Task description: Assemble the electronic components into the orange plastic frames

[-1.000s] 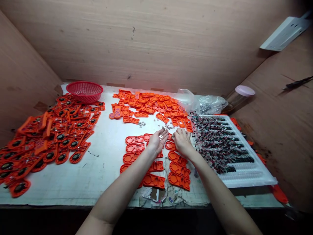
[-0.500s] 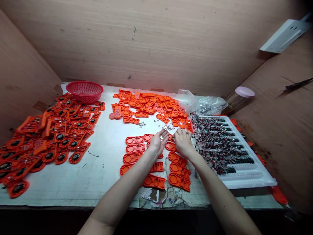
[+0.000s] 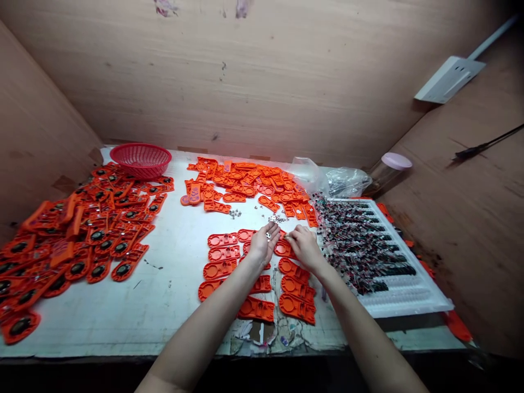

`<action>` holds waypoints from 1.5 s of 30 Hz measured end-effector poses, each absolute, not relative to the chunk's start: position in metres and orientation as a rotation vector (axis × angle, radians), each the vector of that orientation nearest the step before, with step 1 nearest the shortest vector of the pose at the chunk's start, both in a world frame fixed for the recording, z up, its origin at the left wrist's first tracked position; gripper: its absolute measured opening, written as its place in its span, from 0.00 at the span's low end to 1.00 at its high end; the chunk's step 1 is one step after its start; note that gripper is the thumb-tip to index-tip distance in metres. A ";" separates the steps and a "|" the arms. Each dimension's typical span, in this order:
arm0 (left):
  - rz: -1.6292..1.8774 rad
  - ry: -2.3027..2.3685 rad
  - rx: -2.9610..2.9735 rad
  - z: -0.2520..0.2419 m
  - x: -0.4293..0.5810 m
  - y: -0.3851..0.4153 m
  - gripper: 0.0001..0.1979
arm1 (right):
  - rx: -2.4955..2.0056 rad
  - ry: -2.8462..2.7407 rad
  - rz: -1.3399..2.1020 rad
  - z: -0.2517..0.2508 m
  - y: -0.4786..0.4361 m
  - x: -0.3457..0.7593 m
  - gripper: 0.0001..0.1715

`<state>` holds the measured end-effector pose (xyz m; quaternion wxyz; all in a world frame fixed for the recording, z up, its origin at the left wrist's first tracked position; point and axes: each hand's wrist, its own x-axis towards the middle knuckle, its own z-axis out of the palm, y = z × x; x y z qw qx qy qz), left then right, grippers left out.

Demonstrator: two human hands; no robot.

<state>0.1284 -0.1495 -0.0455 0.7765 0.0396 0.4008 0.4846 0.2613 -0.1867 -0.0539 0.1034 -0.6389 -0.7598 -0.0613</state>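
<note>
Left hand (image 3: 263,244): spread palm-up, bearing small metal pieces (image 3: 268,235). Right hand (image 3: 306,246), at its three o'clock, curls over an orange plastic shell (image 3: 284,249); whether it pinches anything cannot be told. Step appears piece-by-piece handling; next move calls for fingertip precision.

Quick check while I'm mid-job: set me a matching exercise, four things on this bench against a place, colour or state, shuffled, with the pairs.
Things:
1. Left hand
2. Red basket
3. White tray
4. Jar

Descriptions:
A. Topped by a pale pink lid
B. Holds rows of dark parts
C. Palm up, small metal pieces on it
D. At the far end of the left orange pile

Pairs: 1-C, 2-D, 3-B, 4-A
</note>
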 end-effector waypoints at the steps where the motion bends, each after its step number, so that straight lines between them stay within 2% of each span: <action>1: 1.047 0.868 0.088 -0.045 0.128 -0.150 0.12 | -1.877 -2.215 -0.170 -0.054 -0.188 0.267 0.11; 6: 1.057 0.868 0.096 -0.045 0.128 -0.150 0.11 | -1.751 -2.116 -0.070 -0.057 -0.187 0.270 0.08; 16: 1.061 0.871 0.108 -0.049 0.127 -0.148 0.10 | -1.679 -2.155 -0.069 -0.073 -0.185 0.256 0.12; 19: 1.042 0.887 0.142 -0.048 0.125 -0.148 0.11 | -1.655 -2.201 -0.082 -0.071 -0.192 0.259 0.13; 23: 1.018 0.907 0.186 -0.048 0.126 -0.148 0.12 | -1.611 -2.313 -0.112 -0.064 -0.204 0.258 0.08; 28: 1.005 0.865 0.192 -0.033 0.120 -0.151 0.15 | -1.636 -2.384 -0.146 -0.048 -0.209 0.266 0.11; 33: 0.955 0.609 0.187 0.004 0.072 -0.181 0.21 | -1.539 -2.065 0.052 -0.013 -0.223 0.276 0.12; 39: 0.915 0.457 0.138 0.019 0.036 -0.243 0.26 | -1.140 -1.846 0.448 0.018 -0.265 0.225 0.02; 45: 0.906 0.458 0.117 0.015 0.033 -0.269 0.25 | -0.999 -1.836 0.582 0.016 -0.278 0.181 0.09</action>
